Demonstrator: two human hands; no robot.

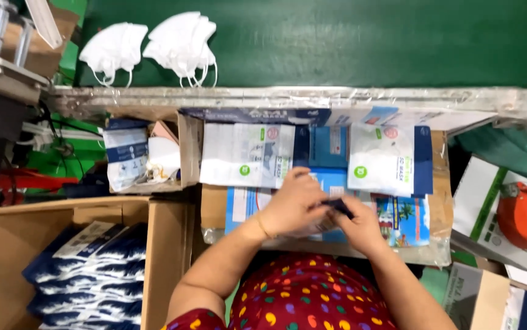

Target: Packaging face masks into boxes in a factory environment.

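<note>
The flat conveyor belt surface (349, 43) is deep green, and the folded fabric face masks (181, 43) lying on it are plain white. The flat plastic mask pouches (248, 156) on the work board are white with dark blue edges and small green round marks; one beside them (388, 160) matches. Under them lies a printed sheet (404, 221) in bright blue with a palm tree picture. The person's garment (309, 296) is dark red, dotted with yellow, green, orange and purple shapes. The open cardboard box (165, 256) is brown, holding navy-and-white packets (92, 266). The plastic tape dispenser (523, 217) is orange-red.
</note>
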